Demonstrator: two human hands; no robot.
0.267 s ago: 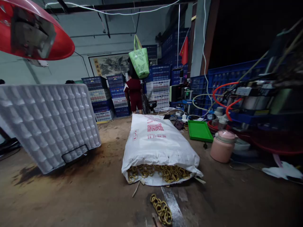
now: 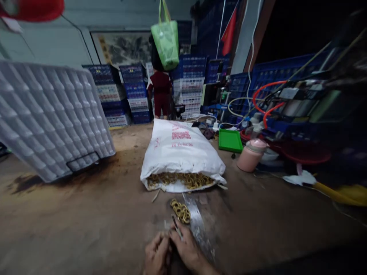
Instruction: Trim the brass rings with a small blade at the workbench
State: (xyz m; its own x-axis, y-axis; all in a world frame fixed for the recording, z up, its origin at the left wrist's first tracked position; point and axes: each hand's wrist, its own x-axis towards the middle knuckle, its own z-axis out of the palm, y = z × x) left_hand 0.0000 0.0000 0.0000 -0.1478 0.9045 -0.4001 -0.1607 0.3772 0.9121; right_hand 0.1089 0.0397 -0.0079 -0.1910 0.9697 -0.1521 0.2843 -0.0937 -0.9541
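Note:
My left hand (image 2: 156,253) is closed at the bottom of the view, fingers bent in a pinch; whatever it holds is hidden. Beside it, my right hand (image 2: 187,247) grips a thin pen-like tool (image 2: 177,228) with a dark end and a pale shaft; its exact kind is too blurred to tell. The fingertips of both hands meet or nearly meet. Just beyond them lies a small pile of brass-coloured rings (image 2: 181,211). Farther back is a white woven sack (image 2: 183,156) with red print, its open mouth facing me and full of similar rings (image 2: 197,180).
A white ribbed plastic panel (image 2: 54,118) stands tilted at left. To the right are a green tray (image 2: 230,140), a pink jar (image 2: 250,156) and a machine with orange hoses (image 2: 258,95). A person in dark red (image 2: 161,89) stands behind, near stacked crates (image 2: 139,89).
The view has tipped downward, so the sack and rings sit higher in the picture. Both my hands now show at the bottom, where only a tip of the tool and a finger showed before.

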